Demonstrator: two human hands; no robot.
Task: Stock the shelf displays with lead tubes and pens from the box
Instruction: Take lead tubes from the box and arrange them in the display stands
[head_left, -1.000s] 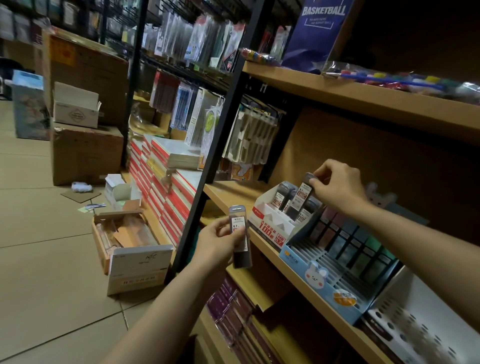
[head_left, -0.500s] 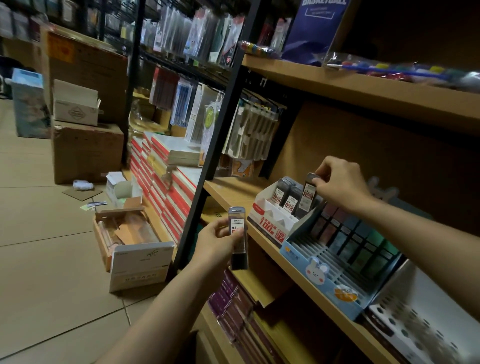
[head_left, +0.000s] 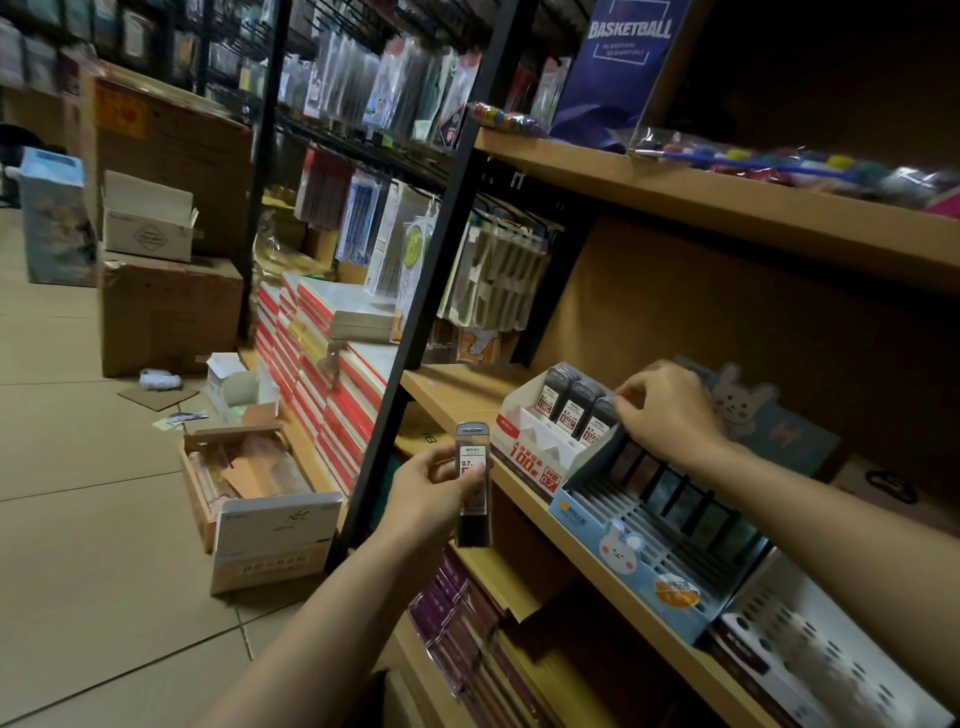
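My left hand (head_left: 434, 493) grips a dark lead tube (head_left: 473, 483) with a white 0.7 label, upright in front of the shelf edge. A white and red display box (head_left: 530, 447) stands on the wooden shelf (head_left: 457, 395) with three lead tubes (head_left: 574, 408) in its back row. My right hand (head_left: 667, 410) reaches over the box, and its fingertips pinch the top of the rightmost tube (head_left: 600, 423), seated in its slot.
A blue rabbit-print display tray (head_left: 631, 566) sits right of the box, then a white perforated tray (head_left: 831, 654). On the floor lie an open cardboard box (head_left: 244, 473) and a white carton (head_left: 270, 545). Stacked notebooks (head_left: 332, 374) fill the lower left rack.
My right hand has lowered the tube it pinched into the box's rightmost back slot. My left hand keeps its tube almost still.
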